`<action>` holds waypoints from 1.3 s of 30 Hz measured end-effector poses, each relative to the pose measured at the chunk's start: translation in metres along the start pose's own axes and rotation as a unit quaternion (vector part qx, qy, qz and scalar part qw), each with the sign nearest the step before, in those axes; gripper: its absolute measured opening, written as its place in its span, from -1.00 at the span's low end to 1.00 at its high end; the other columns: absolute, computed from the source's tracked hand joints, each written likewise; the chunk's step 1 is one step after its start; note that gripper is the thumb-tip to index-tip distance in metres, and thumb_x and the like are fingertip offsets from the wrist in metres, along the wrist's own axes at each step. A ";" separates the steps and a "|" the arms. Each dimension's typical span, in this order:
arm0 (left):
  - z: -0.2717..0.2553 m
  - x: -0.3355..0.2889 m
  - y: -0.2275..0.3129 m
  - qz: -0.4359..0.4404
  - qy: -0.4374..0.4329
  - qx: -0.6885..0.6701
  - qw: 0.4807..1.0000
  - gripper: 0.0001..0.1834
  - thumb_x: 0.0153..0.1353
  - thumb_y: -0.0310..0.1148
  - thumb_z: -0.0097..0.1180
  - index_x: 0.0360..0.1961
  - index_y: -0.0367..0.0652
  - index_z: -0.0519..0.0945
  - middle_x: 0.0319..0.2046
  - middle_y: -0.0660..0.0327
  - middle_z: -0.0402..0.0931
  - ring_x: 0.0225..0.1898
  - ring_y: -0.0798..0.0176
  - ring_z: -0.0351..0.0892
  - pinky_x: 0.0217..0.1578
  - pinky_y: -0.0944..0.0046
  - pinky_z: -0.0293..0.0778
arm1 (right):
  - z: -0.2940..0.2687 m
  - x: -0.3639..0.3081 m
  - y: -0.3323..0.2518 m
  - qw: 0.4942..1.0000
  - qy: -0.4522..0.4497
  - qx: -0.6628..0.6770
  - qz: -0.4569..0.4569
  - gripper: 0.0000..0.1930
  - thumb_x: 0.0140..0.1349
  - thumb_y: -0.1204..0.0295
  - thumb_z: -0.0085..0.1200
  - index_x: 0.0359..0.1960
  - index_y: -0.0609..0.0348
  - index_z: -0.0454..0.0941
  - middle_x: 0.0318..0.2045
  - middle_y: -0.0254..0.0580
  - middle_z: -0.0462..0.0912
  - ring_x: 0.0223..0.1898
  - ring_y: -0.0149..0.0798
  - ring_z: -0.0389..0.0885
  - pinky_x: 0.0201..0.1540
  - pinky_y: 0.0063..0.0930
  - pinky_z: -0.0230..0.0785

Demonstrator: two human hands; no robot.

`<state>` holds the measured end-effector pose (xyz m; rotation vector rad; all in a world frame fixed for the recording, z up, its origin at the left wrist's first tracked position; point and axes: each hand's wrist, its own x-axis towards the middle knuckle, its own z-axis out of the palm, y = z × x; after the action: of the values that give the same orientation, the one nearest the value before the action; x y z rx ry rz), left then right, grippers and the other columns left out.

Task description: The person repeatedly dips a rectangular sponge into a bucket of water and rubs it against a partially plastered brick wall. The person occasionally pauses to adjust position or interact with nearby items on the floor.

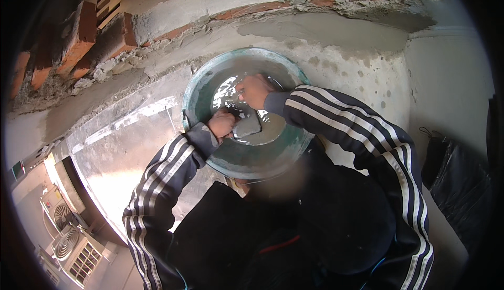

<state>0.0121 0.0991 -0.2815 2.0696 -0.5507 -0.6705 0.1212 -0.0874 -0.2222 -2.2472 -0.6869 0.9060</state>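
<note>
A round green tub (286,156) stands between my legs and the wall, with murky grey water (273,132) at its bottom. My left hand (221,123) is closed at the edge of a flat grey rectangular piece (248,125) with rounded corners, held at the water. Whether it has a handle is hidden by my fingers. Over the far part of the water is my right hand (255,91), its fingers curled down near the surface; what they hold, if anything, does not show. A dark patch lies between the two hands, too unclear to name.
Behind the tub runs a rough plastered wall (336,33), with exposed bricks (79,38) at the far left. A pale smeared slab (126,143) lies left of the tub. Air-conditioner units (65,240) show at lower left, black plastic sheeting (457,185) at right.
</note>
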 end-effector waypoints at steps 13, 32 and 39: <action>-0.016 0.026 0.102 -0.319 0.105 -0.457 0.824 -0.71 0.18 -0.36 0.05 -0.08 -0.21 0.49 -0.43 0.37 0.46 -0.56 0.53 0.33 -0.61 0.54 0.20 | 0.063 0.028 0.028 0.990 -0.018 -0.058 -0.131 -0.81 0.10 0.41 -0.07 -0.36 0.25 0.53 -0.39 0.00 0.59 -0.22 0.00 0.55 -0.10 -0.24 0.35; -0.009 -0.002 0.057 -0.360 0.208 -0.436 0.798 -0.66 0.25 -0.32 -0.05 -0.09 -0.39 0.49 -0.12 0.00 0.49 -0.12 0.21 0.46 -0.03 0.27 0.33 | 0.053 0.014 0.013 0.996 -0.013 -0.002 -0.091 -0.81 0.08 0.41 -0.05 -0.40 0.24 0.57 -0.42 -0.01 0.61 -0.27 0.01 0.58 -0.17 -0.21 0.40; -0.015 -0.001 0.045 -0.195 0.105 0.020 0.975 -0.59 0.14 -0.38 0.01 0.01 -0.34 0.44 -0.33 -0.03 0.59 -0.32 0.02 0.61 -0.30 0.19 0.50 | 0.048 0.020 0.011 0.996 0.007 -0.009 -0.087 -0.81 0.07 0.41 -0.05 -0.42 0.24 0.58 -0.42 -0.01 0.61 -0.29 0.01 0.60 -0.20 -0.20 0.41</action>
<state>0.0150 0.0852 -0.2358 2.2770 -0.0339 -0.6537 0.1006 -0.0649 -0.2662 -2.1672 -0.8719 0.8001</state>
